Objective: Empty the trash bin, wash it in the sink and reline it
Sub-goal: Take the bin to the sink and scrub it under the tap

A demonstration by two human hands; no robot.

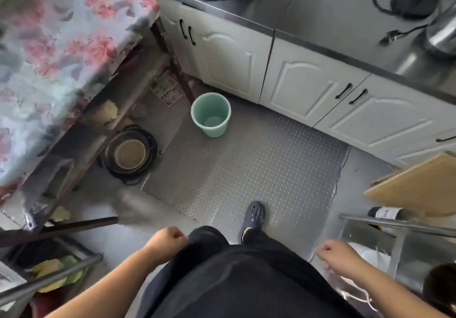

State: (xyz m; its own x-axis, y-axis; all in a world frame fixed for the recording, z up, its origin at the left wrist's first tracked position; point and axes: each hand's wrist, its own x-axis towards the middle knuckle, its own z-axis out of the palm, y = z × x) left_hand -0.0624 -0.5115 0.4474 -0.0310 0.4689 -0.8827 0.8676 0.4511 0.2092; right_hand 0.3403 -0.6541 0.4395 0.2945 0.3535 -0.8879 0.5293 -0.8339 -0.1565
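Observation:
A light green trash bin (211, 114) stands upright on the metal floor plate, close to the white cabinets and the table leg. Its inside looks bare, with no liner and nothing in it. My left hand (166, 242) hangs beside my left thigh, fingers curled into a loose fist with nothing in it. My right hand (336, 256) hangs at my right side, fingers also curled and holding nothing. Both hands are well short of the bin, which is about a step ahead of my foot.
A table with a flowered cloth (56, 53) fills the left, with stacked pans (130, 154) under it. White cabinets (303, 83) under a steel counter (345, 19) run along the back. A wooden board (419, 186) and a metal rack (394, 228) stand at the right; another rack (49, 275) at lower left.

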